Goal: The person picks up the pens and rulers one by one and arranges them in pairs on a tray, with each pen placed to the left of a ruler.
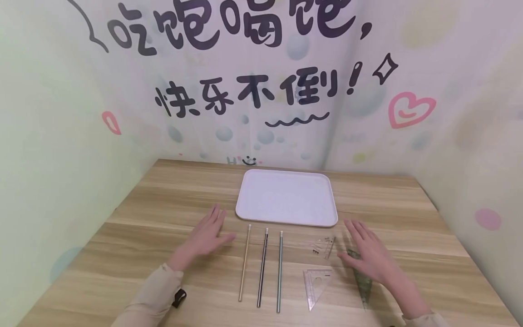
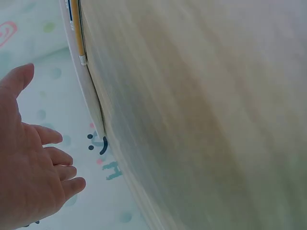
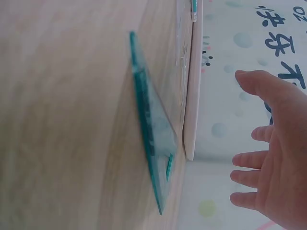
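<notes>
My left hand [image 1: 202, 237] hovers over the table left of the pencils, fingers extended, holding nothing. Nearest to it lies a yellowish pencil [image 1: 245, 263]; a dark pencil [image 1: 263, 268] and a teal pencil [image 1: 279, 272] lie alongside, their eraser ends towards the tray. My right hand [image 1: 369, 254], also with fingers extended, is above a green-tinted set square [image 1: 363, 286] and partly hides it in the head view. In the right wrist view the green set square [image 3: 153, 129] lies flat, apart from the hand. A clear set square [image 1: 316, 286] lies between the pencils and the right hand.
A white tray [image 1: 286, 197] lies at the back of the wooden table [image 1: 196, 190], near the printed wall curtain [image 1: 245, 127]. Small clear pieces with dark marks [image 1: 324, 246] lie just in front of the tray's right part.
</notes>
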Tool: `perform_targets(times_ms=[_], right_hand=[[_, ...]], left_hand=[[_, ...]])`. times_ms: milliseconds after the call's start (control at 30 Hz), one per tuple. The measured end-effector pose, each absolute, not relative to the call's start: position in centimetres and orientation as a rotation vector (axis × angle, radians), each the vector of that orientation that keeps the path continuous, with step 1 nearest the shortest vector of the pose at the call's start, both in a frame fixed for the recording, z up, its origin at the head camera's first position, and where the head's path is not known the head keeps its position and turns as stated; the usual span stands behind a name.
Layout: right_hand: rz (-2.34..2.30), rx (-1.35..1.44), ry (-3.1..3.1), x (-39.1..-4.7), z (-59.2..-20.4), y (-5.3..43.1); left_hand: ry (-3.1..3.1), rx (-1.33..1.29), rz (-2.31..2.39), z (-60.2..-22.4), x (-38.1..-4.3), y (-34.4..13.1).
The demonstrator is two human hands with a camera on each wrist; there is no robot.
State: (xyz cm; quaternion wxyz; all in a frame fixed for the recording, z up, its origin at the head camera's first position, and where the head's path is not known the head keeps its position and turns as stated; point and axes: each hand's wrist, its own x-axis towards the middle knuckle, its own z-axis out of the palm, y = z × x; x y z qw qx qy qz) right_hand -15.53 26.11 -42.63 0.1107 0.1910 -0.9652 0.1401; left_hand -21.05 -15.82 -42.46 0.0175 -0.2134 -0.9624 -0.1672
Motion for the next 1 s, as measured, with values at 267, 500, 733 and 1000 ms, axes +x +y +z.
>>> perform_targets(times_ms=[267,500,733,1000], right_hand=[[0.397,0.580,-2.834,-15.9,-42.6,25.9],[0.390,0.587,-2.834,-16.1,-42.5,25.8],[0.397,0.573,-2.843,-15.9,-42.5,25.6],[0.404,0.573,-2.848,-15.8,-42.6,25.5]], left_hand=[[-3.043,-0.664,-0.538,-42.4,-22.3,-15.9],[-3.102,-0.618,-0.543,-42.5,-23.7,-15.6],[-3.109,-0.610,-0.511,-42.9,-24.7,-15.4],[-3.127,-0.645,-0.495,-42.9,-25.5,-15.2]])
